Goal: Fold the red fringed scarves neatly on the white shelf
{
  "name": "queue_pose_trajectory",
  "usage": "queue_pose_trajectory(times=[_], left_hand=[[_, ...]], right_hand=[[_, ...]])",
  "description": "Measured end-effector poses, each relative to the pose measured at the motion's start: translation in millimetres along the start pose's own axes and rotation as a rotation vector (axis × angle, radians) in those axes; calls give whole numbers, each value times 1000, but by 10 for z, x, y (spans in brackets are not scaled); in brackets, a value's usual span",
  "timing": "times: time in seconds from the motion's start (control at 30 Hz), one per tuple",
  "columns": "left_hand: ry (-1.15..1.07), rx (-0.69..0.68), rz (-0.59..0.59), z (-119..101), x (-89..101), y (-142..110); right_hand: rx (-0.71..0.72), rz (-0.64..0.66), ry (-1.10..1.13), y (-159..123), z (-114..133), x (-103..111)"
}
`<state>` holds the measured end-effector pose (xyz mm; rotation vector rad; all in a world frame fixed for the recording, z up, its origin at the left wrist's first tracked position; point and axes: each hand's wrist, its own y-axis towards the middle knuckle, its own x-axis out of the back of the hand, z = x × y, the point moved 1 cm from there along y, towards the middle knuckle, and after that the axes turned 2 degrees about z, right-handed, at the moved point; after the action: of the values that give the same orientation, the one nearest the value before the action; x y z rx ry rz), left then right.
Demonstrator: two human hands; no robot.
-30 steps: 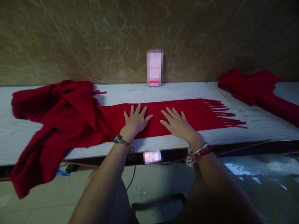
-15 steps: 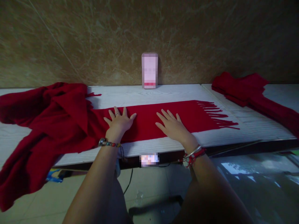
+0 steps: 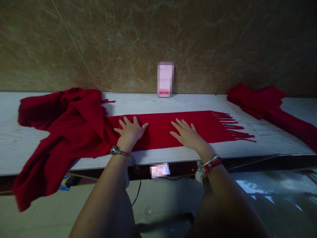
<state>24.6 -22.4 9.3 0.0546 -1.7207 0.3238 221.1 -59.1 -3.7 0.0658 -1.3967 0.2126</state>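
A red fringed scarf [image 3: 158, 130] lies spread flat across the table, its tasselled end pointing right. My left hand [image 3: 131, 130] rests on it with fingers spread, close to where the cloth starts to bunch. Further right, my right hand [image 3: 187, 134] also lies flat on the scarf, fingers extended. At the left, a loose heap of red cloth [image 3: 81, 122] joins or overlaps the flat part, and one end of it hangs over the front edge. Neither hand grips anything.
Against the brown marbled wall [image 3: 123, 49] leans a blurred pink phone-like object [image 3: 165, 79]. Folded red cloth [image 3: 257, 99] lies at the right end of the white wood-grain table [image 3: 153, 157]. Below the front edge is a tiled floor [image 3: 163, 195].
The view has shifted slightly, so everything sits a little further right and lower. Both hands stay flat on the scarf in nearly the same places.
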Motion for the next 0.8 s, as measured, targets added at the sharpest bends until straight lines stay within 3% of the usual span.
queue_pose_trajectory(times=[0.13,0.3,0.43,0.6,0.8], left_hand=[[28,-19,-51,32,11,5],[21,-162,-206,48,-25,3],[57,-232,-185,139,34,68],[20,-288,-246,425,132,369],[35,-279,-276,602,236,543]], right_hand=[[4,4,38,32,-10,17],[69,-42,82,224,99,129],[145,4,53,474,291,208],[122,100,-24,620,421,56],[137,-7,-89,567,404,-82]])
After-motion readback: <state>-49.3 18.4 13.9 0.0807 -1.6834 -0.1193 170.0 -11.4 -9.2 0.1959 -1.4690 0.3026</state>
